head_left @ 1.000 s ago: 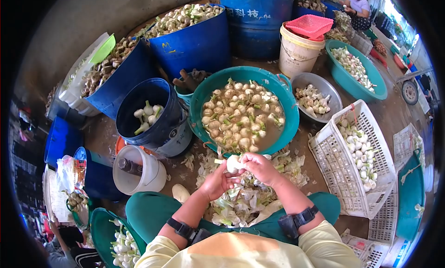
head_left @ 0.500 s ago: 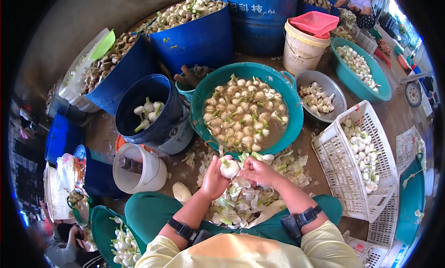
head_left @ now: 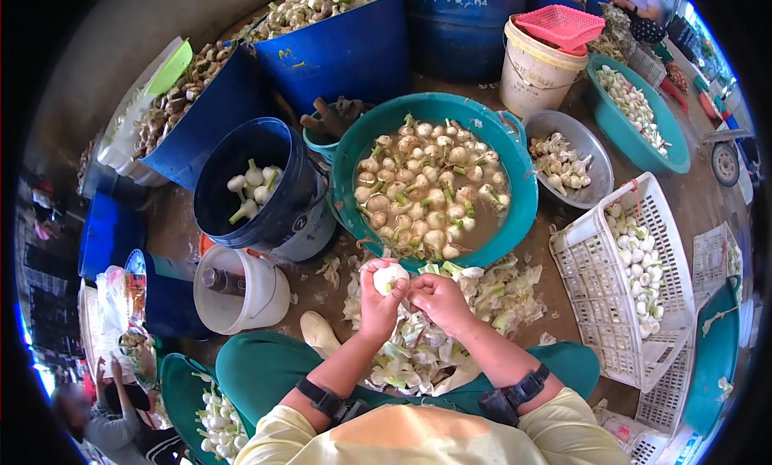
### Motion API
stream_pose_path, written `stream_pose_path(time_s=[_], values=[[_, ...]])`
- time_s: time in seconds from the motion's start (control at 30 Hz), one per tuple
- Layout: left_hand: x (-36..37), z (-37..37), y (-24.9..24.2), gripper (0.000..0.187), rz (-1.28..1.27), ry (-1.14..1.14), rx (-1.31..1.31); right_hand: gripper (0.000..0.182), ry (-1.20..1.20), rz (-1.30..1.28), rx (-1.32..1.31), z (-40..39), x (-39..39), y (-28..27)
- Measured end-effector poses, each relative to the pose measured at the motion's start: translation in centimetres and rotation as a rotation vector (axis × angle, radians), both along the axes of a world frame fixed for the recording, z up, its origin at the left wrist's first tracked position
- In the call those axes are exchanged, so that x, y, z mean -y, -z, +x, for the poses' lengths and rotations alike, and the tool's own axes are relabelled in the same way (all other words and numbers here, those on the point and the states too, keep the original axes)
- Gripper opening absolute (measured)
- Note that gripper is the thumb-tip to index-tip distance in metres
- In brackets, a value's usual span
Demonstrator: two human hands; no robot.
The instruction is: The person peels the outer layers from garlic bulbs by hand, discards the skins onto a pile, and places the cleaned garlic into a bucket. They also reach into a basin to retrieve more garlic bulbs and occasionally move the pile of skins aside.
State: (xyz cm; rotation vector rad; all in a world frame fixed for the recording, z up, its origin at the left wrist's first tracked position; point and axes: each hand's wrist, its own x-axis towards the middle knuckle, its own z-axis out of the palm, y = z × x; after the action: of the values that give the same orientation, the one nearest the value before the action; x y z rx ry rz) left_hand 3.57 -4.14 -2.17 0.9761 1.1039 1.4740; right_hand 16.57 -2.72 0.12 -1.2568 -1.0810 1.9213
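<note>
My left hand [head_left: 378,308] is closed around a white garlic bulb [head_left: 392,275], its short green stem stub turned toward me. Close against the bulb's right side, my right hand [head_left: 440,298] is pinched shut; what lies between its fingertips is too small to make out. Below both hands is a heap of loose garlic skins and leaves [head_left: 418,344] between my knees. Just beyond them stands a teal basin [head_left: 519,216] of murky water with many garlic bulbs [head_left: 434,184] in it.
Left are a dark blue bucket [head_left: 213,212] holding several peeled bulbs and a white bucket [head_left: 269,304] with a bottle inside. Right stand a metal bowl [head_left: 591,193] of garlic and a white crate [head_left: 579,264] of cleaned bulbs. Other people [head_left: 639,3] sit farther off.
The bulb has been turned in my left hand, so its stem stub now points toward me. My left hand has rotated up around it, and the camera view has shifted slightly.
</note>
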Motion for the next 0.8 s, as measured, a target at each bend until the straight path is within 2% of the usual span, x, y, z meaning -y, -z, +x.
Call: stream_pose_path(time_s=[0.1,0.17,0.2,0.27,0.3,0.33,0.4,0.43,0.47,0.53,0.57,0.6,0.63,0.67,0.7,0.73,0.8], values=[[-0.3,0.0,0.3,0.036,0.025,0.024,-0.013,0.005,0.092,0.038,-0.082,-0.3,-0.1,1.8],[-0.7,-0.1,0.4,0.035,-0.113,0.083,0.395,0.008,0.117,0.025,-0.052,-0.3,-0.3,2.6],[-0.8,-0.3,0.2,0.035,-0.117,0.080,0.393,0.008,0.116,0.020,-0.054,-0.1,-0.3,3.2],[-1.6,-0.9,-0.4,0.043,-0.224,0.139,0.679,0.013,-0.262,0.200,0.284,0.7,-0.3,4.4],[-2.1,-1.4,-0.3,0.044,-0.293,0.092,0.673,0.021,-0.496,0.301,0.396,0.9,-0.3,4.7],[-2.2,-1.6,0.1,0.044,-0.293,0.086,0.676,0.021,-0.503,0.300,0.396,1.0,-0.4,4.9],[-2.4,-2.0,0.7,0.044,-0.447,0.032,0.526,0.028,-0.536,0.383,0.484,0.6,-0.9,2.1],[-2.5,-2.2,1.0,0.044,-0.503,0.077,0.473,0.034,-0.537,0.250,0.423,0.1,-1.8,1.0],[-3.0,-2.7,0.7,0.044,-0.502,0.080,0.480,0.034,-0.537,0.249,0.430,-0.2,-2.5,0.9],[-5.1,-4.5,-1.1,0.046,-0.674,-0.082,0.298,0.033,-0.677,0.440,0.398,-0.2,-4.0,0.7],[-6.5,-6.9,-1.8,0.050,-0.440,-0.028,0.429,0.030,-0.734,0.461,0.487,0.2,-5.6,0.8],[-7.9,-9.2,-2.7,0.056,-0.203,0.020,0.556,0.025,-0.675,0.473,0.569,0.7,-7.4,2.3],[-9.1,-10.1,-5.1,0.063,-0.046,-0.091,0.717,0.017,-0.632,0.402,0.742,1.0,-9.7,2.2],[-9.7,-10.6,-7.0,0.072,0.114,-0.204,0.870,0.015,-0.496,0.545,0.836,2.1,-12.2,4.7],[-9.7,-10.8,-6.7,0.079,0.085,-0.274,0.838,0.015,-0.293,0.610,0.841,3.6,-14.3,8.4],[-9.3,-11.0,-6.0,0.087,0.061,-0.344,0.804,0.018,-0.351,0.562,1.138,4.2,-16.3,9.3],[-8.1,-9.6,-2.7,0.088,-0.087,-0.182,0.697,0.022,-0.428,0.523,1.170,5.0,-17.5,12.7]])
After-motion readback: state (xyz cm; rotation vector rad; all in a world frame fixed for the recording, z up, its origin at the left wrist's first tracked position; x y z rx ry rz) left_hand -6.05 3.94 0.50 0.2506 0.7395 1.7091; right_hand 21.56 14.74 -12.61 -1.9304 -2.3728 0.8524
